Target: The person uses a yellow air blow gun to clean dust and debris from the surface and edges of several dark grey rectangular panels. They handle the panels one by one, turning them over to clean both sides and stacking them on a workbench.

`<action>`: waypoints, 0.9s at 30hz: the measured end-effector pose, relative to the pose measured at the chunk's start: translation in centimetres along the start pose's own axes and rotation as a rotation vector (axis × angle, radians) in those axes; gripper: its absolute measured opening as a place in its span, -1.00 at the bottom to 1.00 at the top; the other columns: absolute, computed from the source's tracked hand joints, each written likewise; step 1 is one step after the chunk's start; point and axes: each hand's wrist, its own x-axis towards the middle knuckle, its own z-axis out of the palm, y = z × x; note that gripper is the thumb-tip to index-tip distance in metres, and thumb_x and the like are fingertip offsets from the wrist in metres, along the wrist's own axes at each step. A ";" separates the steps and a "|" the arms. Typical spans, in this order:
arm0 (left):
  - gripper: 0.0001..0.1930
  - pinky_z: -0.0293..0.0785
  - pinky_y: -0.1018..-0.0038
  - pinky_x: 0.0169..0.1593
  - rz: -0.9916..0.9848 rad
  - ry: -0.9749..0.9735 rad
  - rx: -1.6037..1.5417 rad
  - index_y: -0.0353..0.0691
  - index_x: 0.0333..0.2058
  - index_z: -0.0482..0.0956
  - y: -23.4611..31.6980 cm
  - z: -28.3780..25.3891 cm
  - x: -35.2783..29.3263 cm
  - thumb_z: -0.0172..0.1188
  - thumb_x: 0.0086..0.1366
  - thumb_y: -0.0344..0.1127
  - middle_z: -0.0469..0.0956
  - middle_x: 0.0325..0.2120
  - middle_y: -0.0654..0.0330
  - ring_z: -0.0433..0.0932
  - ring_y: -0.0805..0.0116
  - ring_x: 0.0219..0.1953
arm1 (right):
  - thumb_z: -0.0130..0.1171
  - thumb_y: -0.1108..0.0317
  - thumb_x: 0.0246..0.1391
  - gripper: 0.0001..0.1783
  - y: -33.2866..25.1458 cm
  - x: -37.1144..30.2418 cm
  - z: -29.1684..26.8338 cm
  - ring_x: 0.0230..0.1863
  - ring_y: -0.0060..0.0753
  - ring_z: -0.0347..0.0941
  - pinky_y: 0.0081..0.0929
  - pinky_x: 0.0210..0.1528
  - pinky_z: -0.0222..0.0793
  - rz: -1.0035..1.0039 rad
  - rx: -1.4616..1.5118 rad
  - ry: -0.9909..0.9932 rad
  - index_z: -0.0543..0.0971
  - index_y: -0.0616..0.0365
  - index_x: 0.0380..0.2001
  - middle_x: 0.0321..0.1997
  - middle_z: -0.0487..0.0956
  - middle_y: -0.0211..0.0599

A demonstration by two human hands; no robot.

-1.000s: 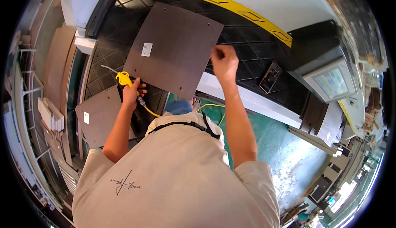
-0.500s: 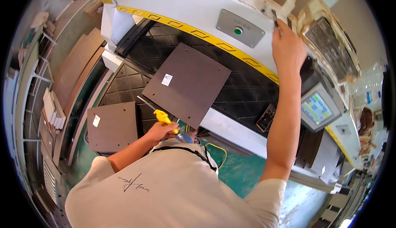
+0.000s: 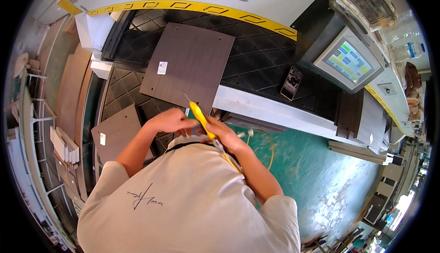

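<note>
Just in front of my waist, my two hands are close together. A yellow air blow gun [image 3: 200,116] with a thin metal nozzle points up and away, and my right hand [image 3: 226,137] is closed around it. My left hand [image 3: 169,120] is beside it with fingers curled inward; what they hold, if anything, is hidden. Beyond the hands, a dark brown square panel [image 3: 185,65] with corner holes and a white label lies on the machine's black padded bed. A second brown panel [image 3: 117,134] is low on the left, past my left forearm.
A touch screen [image 3: 350,63] juts out at the right. A phone [image 3: 291,83] lies on the black bed. A yellow-striped machine beam [image 3: 192,5] crosses the far side. A yellow hose [image 3: 271,150] loops above the green floor. Stacked boards [image 3: 68,83] stand on the left.
My right hand has come down from the machine's top to my waist and onto the yellow air blow gun, which my left hand held. The view has shifted, bringing the touch screen farther in.
</note>
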 end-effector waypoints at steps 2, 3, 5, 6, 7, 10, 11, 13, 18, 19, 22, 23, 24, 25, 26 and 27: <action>-0.51 0.68 0.19 -0.08 0.031 0.493 0.262 -0.29 -0.10 0.76 -3.2 -0.6 2.4 0.40 0.34 0.09 0.74 -0.33 0.00 0.75 0.10 -0.25 | 0.09 0.13 0.50 -0.24 0.5 -3.0 -1.5 0.32 -0.26 0.43 -0.39 0.39 0.28 0.042 0.000 -0.016 0.15 0.33 0.54 0.32 0.50 -0.07; -0.46 0.64 0.11 0.09 0.017 0.691 0.323 -0.23 0.02 0.73 -4.3 -0.8 3.0 0.45 0.27 0.09 0.74 -0.15 -0.06 0.74 0.00 -0.08 | 0.09 0.13 0.50 -0.24 0.5 -4.3 -1.8 0.32 -0.26 0.43 -0.39 0.39 0.28 0.044 0.005 -0.020 0.15 0.33 0.54 0.32 0.50 -0.07; -0.33 0.46 0.02 0.25 0.195 0.828 0.552 -0.18 0.16 0.61 -8.0 -1.1 5.0 0.51 0.19 0.07 0.56 0.11 -0.08 0.55 -0.07 0.16 | 0.10 0.22 0.50 -0.29 0.6 -6.5 -2.0 0.29 -0.31 0.46 -0.39 0.36 0.33 0.020 -0.149 0.140 0.17 0.33 0.54 0.29 0.54 -0.11; -0.16 0.29 -0.08 0.41 0.397 0.948 0.778 -0.13 0.31 0.49 -8.4 -1.0 5.8 0.57 0.10 0.06 0.39 0.37 -0.10 0.36 -0.14 0.40 | 0.05 0.23 0.52 -0.33 1.9 -7.2 -2.1 0.18 -0.39 0.52 -0.39 0.30 0.40 -0.092 -0.340 0.180 0.20 0.30 0.53 0.23 0.57 -0.13; -0.16 0.29 -0.08 0.41 0.400 0.943 0.775 -0.13 0.31 0.49 -8.8 -0.9 6.6 0.57 0.10 0.06 0.39 0.37 -0.10 0.36 -0.14 0.40 | 0.05 0.23 0.52 -0.33 2.9 -8.0 -2.7 0.18 -0.39 0.52 -0.39 0.30 0.40 -0.089 -0.339 0.186 0.20 0.30 0.53 0.23 0.57 -0.13; 0.13 -0.17 -0.37 0.51 0.364 0.850 0.867 -0.05 0.46 0.25 -9.4 -0.2 8.5 0.67 -0.08 -0.01 -0.02 0.56 -0.02 -0.07 -0.12 0.59 | -0.04 0.19 0.57 -0.44 2.9 -9.3 -3.5 -0.13 -0.55 0.57 -0.56 -0.08 0.50 -0.016 -0.210 0.304 0.31 0.21 0.47 -0.04 0.66 -0.20; 0.13 -0.17 -0.37 0.51 0.363 0.852 0.864 -0.05 0.46 0.25 -9.5 0.1 9.3 0.67 -0.08 -0.01 -0.02 0.56 -0.02 -0.07 -0.12 0.59 | -0.04 0.19 0.57 -0.44 2.2 -9.7 -4.4 -0.13 -0.55 0.57 -0.56 -0.08 0.50 -0.014 -0.213 0.303 0.31 0.21 0.47 -0.04 0.66 -0.20; 0.16 -0.13 -0.34 0.52 0.300 0.923 0.903 -0.07 0.46 0.25 -8.8 0.6 10.5 0.69 -0.13 -0.09 -0.01 0.55 -0.02 -0.05 -0.11 0.59 | -0.14 0.09 0.60 -0.51 0.5 -10.7 -5.9 -0.38 -0.61 0.48 -0.63 -0.37 0.36 0.100 -0.060 0.274 0.39 0.17 0.35 -0.23 0.64 -0.29; 0.05 -0.10 -0.29 0.54 0.374 0.863 0.949 -0.04 0.48 0.24 -9.2 0.9 11.6 0.56 -0.02 -0.34 0.04 0.55 0.04 -0.05 -0.11 0.59 | -0.19 -0.14 0.54 -0.46 2.3 -12.6 -8.5 -0.52 -0.49 0.46 -0.58 -0.49 0.27 0.220 0.119 0.433 0.49 0.10 0.12 -0.38 0.62 -0.29; 0.05 -0.10 -0.29 0.54 0.374 0.867 0.947 -0.04 0.48 0.24 -9.0 1.0 11.6 0.56 -0.02 -0.34 0.04 0.55 0.04 -0.05 -0.11 0.59 | -0.19 -0.14 0.54 -0.46 3.3 -12.9 -9.4 -0.52 -0.49 0.46 -0.58 -0.49 0.27 0.220 0.115 0.432 0.49 0.10 0.12 -0.38 0.62 -0.29; 0.00 -0.10 -0.29 0.54 0.419 0.843 1.095 0.01 0.46 0.30 -8.8 1.3 11.6 0.47 -0.03 -0.47 0.07 0.55 0.04 -0.06 -0.18 0.59 | -0.21 -0.20 0.52 -0.43 7.7 -14.0 -11.9 -0.53 -0.43 0.43 -0.52 -0.48 0.27 0.352 0.195 0.266 0.55 0.08 -0.10 -0.39 0.62 -0.26; 0.00 -0.10 -0.29 0.54 0.421 0.839 1.102 0.01 0.46 0.30 -8.8 1.4 11.4 0.47 -0.03 -0.47 0.07 0.55 0.04 -0.06 -0.18 0.59 | -0.21 -0.20 0.52 -0.43 9.7 -14.3 -12.5 -0.53 -0.43 0.43 -0.52 -0.48 0.27 0.347 0.201 0.267 0.55 0.08 -0.10 -0.39 0.62 -0.26; -0.01 -0.09 -0.27 0.55 0.427 0.849 1.093 0.00 0.44 0.33 -8.6 1.4 11.1 0.47 -0.05 -0.47 0.10 0.54 0.05 -0.04 -0.17 0.59 | -0.21 -0.19 0.52 -0.44 11.2 -14.3 -13.3 -0.53 -0.42 0.43 -0.52 -0.48 0.26 0.327 0.360 0.328 0.54 0.07 -0.11 -0.40 0.61 -0.27; -0.01 -0.08 -0.26 0.55 0.431 0.861 1.082 0.00 0.42 0.36 -8.3 1.4 10.8 0.48 -0.08 -0.48 0.13 0.53 0.06 -0.03 -0.15 0.59 | -0.21 -0.18 0.52 -0.45 12.0 -14.2 -14.1 -0.53 -0.40 0.43 -0.52 -0.47 0.26 0.310 0.517 0.387 0.53 0.07 -0.13 -0.42 0.59 -0.29; -0.01 -0.08 -0.26 0.55 0.430 0.858 1.080 0.00 0.42 0.36 -7.8 1.3 10.4 0.48 -0.08 -0.48 0.13 0.53 0.06 -0.03 -0.15 0.59 | -0.21 -0.16 0.53 -0.45 12.5 -14.4 -14.7 -0.54 -0.38 0.41 -0.50 -0.49 0.23 0.171 0.714 0.206 0.52 0.08 -0.19 -0.45 0.55 -0.31; -0.02 -0.07 -0.26 0.55 0.445 0.856 1.028 -0.01 0.41 0.38 -7.4 1.3 9.7 0.46 -0.09 -0.50 0.16 0.52 0.06 -0.01 -0.15 0.59 | -0.21 -0.16 0.53 -0.45 11.2 -13.9 -13.6 -0.54 -0.38 0.41 -0.50 -0.49 0.23 0.184 0.714 0.197 0.52 0.08 -0.19 -0.45 0.55 -0.31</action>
